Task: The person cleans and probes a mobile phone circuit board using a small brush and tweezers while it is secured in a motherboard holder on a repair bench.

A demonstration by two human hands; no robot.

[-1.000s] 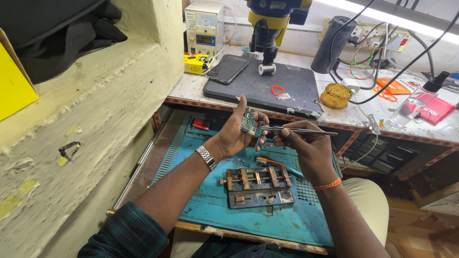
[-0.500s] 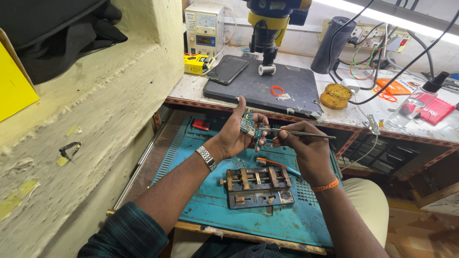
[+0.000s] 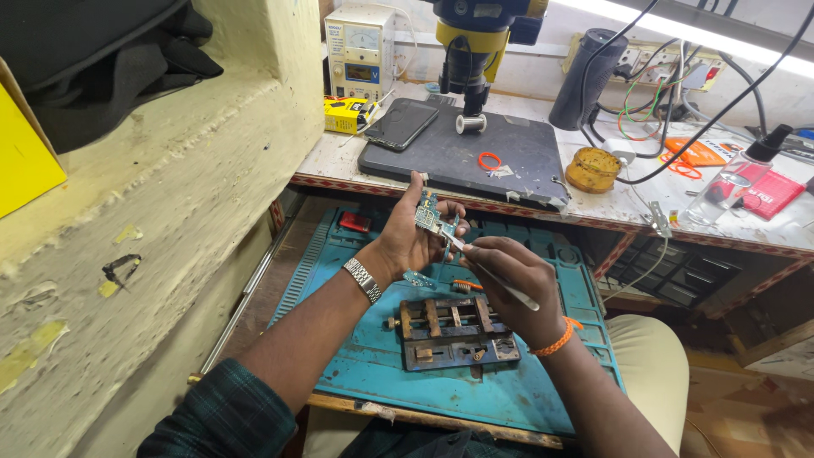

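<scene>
Head | left hand (image 3: 407, 242) grips circuit board (image 3: 432, 219) | right hand (image 3: 509, 280) pinches tweezers (image 3: 496, 273), tips hidden

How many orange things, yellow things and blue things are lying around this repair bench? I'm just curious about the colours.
Orange: 3 – rubber ring on the dark pad, wristband on the right hand, packet at the back.
Yellow: 2 – small box, round tin.
Blue: 2 – work mat, circuit board in the left hand.
Total: 7
</scene>
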